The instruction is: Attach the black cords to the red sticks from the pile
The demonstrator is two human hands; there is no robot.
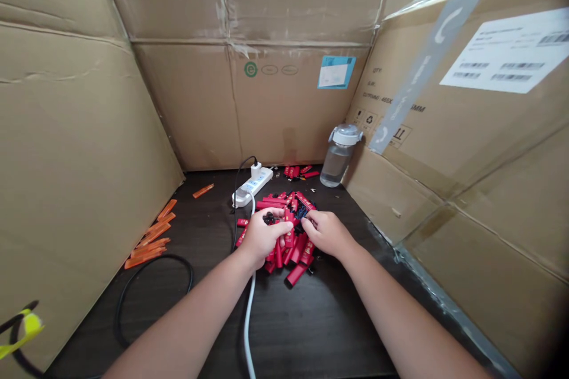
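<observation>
Left hand (263,238) grips a red bar (289,230) over the red pile (297,273), right hand (328,233) curling by dark cord (301,211), its grip unclear!

The power strip (260,182) sits on the counter (329,320). Before it, rightward, lies the pile of cases (299,247); right of it, a smaller cluster (292,172), then the bottle (336,161); left of it, the loose strips (154,235). Cardboard (191,112) stands around it on 3 sides.
</observation>
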